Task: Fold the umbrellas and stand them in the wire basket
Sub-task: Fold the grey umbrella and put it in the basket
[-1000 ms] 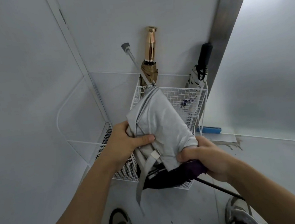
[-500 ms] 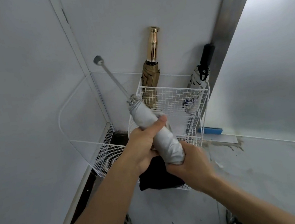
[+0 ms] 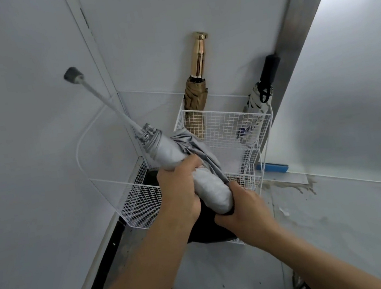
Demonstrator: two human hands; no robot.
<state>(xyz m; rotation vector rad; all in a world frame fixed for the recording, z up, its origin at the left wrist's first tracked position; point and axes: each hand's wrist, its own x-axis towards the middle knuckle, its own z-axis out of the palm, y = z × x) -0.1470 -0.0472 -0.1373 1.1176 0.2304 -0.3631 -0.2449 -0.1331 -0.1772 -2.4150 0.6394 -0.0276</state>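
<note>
A grey folding umbrella point(image 3: 169, 153) lies slanted in my hands above the white wire basket point(image 3: 226, 128), its extended shaft and grey tip point(image 3: 73, 75) pointing up and left. My left hand point(image 3: 178, 191) grips the rolled canopy at its middle. My right hand point(image 3: 243, 207) grips the lower end, where dark lining shows. A loose grey flap hangs toward the basket. A tan umbrella with a gold handle point(image 3: 197, 81) and a white patterned umbrella with a black handle point(image 3: 261, 94) stand upright in the basket against the wall.
A second, lower white wire basket point(image 3: 141, 203) stands left of the first in the corner. Walls close in at left and behind; a metal post point(image 3: 294, 18) rises at right. A blue object point(image 3: 274, 167) lies on the floor by the basket.
The canopy went from a loose bundle to a tight roll. The umbrella swung so its shaft points farther up and left. My hands now sit lower on the roll.
</note>
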